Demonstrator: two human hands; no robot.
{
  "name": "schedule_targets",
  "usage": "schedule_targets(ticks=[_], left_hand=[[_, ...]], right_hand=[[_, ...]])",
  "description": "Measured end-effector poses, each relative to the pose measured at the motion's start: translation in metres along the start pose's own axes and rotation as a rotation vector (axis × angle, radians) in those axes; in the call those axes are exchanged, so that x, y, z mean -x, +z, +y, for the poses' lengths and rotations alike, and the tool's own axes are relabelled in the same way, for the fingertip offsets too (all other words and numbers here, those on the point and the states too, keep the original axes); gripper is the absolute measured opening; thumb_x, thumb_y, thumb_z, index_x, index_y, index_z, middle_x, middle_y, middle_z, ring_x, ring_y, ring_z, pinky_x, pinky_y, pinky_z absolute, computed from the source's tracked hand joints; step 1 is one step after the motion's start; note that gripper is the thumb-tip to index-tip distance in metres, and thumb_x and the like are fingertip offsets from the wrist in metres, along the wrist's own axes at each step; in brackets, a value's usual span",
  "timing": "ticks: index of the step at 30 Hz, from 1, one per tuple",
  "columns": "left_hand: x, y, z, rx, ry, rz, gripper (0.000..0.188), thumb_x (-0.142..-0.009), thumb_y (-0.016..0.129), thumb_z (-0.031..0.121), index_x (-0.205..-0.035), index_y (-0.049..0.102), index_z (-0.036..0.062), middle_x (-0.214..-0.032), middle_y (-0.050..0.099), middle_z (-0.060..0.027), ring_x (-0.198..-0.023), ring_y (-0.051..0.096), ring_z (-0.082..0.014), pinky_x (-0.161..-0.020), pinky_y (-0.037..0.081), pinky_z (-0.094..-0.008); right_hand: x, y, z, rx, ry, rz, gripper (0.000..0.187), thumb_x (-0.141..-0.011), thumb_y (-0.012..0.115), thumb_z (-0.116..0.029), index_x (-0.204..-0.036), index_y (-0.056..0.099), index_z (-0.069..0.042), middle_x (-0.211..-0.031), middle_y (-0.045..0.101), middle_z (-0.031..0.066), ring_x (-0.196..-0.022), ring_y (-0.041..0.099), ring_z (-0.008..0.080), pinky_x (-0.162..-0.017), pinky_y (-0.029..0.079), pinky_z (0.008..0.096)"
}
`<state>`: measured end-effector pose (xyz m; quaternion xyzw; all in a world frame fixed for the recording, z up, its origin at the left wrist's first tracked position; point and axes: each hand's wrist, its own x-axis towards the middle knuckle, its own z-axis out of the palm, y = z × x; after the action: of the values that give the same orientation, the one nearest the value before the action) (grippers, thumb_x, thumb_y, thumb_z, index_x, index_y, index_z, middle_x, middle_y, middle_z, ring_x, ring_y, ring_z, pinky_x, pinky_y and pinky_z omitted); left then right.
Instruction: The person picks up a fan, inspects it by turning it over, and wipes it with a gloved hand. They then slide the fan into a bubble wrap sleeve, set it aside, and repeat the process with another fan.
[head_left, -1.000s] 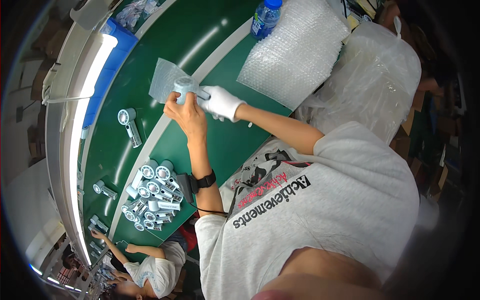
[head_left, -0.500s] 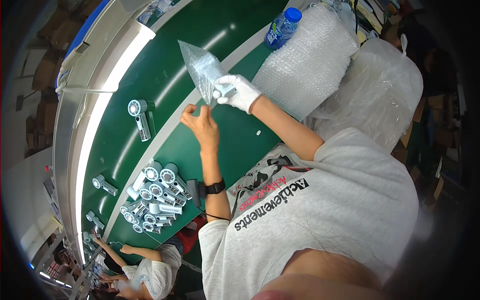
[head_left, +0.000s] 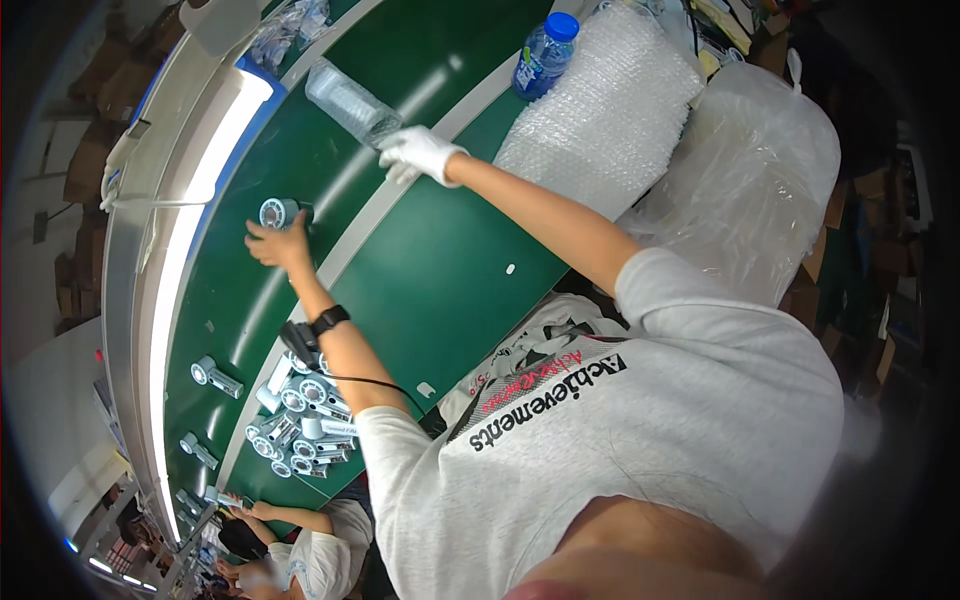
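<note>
On the green belt, my bare left hand (head_left: 283,247) is at a pale blue handheld fan (head_left: 278,213), its thumb and fingers on either side. The fan's round head shows, while my hand hides most of its handle. My white-gloved right hand (head_left: 422,156) grips the near end of a clear bubble-wrap bag (head_left: 350,103), which stretches away over the belt. Something pale is inside the bag, too blurred to name. Under my left forearm lies a pile of similar fans (head_left: 305,425) on the green table.
A stack of bubble-wrap sheets (head_left: 600,110) lies to the right, beside a blue-capped bottle (head_left: 546,56). Behind it is a large clear plastic sack (head_left: 745,180). More fans (head_left: 217,377) lie along the belt. A co-worker (head_left: 320,550) sits at lower left. A lamp runs along the belt.
My left hand has left the bag and reached left to the fan on the belt. My right hand has carried the bag up and left, further over the belt.
</note>
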<state>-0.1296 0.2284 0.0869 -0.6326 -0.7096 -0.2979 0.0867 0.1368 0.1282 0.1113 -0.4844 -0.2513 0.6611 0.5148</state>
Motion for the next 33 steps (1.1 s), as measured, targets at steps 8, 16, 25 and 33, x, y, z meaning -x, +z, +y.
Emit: schedule_targets(ticks=[8,16,25,33], left_hand=[[-0.015,0.008,-0.046,0.135,0.056,-0.637,0.066,-0.062,0.07,0.021,-0.121,0.044,0.015,-0.107,0.056,-0.0193,-0.1,0.052,-0.0385,-0.083,0.042,-0.0438],[0.16,-0.137,0.129,0.742,0.1,-0.404,0.053,-0.067,0.061,-0.001,-0.117,0.042,0.0013,-0.099,0.058,-0.0187,-0.089,0.058,-0.0299,-0.078,0.044,-0.0352],[0.18,-0.18,0.132,0.81,-0.197,-0.653,0.048,-0.069,0.059,-0.001,-0.113,0.042,-0.0028,-0.094,0.058,-0.015,-0.085,0.057,-0.0212,-0.077,0.043,-0.029],[0.177,-0.194,0.142,0.707,-0.196,-0.721,0.051,-0.07,0.058,0.001,-0.117,0.039,-0.0022,-0.092,0.058,-0.0166,-0.084,0.058,-0.0202,-0.076,0.043,-0.0292]], right_hand=[[0.081,0.006,0.03,0.374,0.021,-0.221,0.045,-0.08,0.059,-0.026,-0.113,0.049,0.003,-0.097,0.059,0.0151,-0.081,0.061,0.0227,-0.065,0.051,0.0305],[0.095,0.048,0.003,0.513,-0.857,0.05,0.044,-0.071,0.069,-0.028,-0.101,0.056,0.0,-0.09,0.062,0.0129,-0.084,0.059,0.0221,-0.077,0.046,0.0288],[0.137,0.053,-0.013,0.23,-0.423,-0.206,0.026,-0.07,0.068,-0.014,-0.094,0.061,-0.004,-0.085,0.062,0.0056,-0.08,0.057,0.01,-0.074,0.046,0.0236],[0.141,0.052,-0.014,0.313,-0.428,-0.2,0.026,-0.072,0.064,-0.014,-0.097,0.061,-0.003,-0.084,0.063,0.0048,-0.077,0.058,0.0121,-0.074,0.047,0.0242]])
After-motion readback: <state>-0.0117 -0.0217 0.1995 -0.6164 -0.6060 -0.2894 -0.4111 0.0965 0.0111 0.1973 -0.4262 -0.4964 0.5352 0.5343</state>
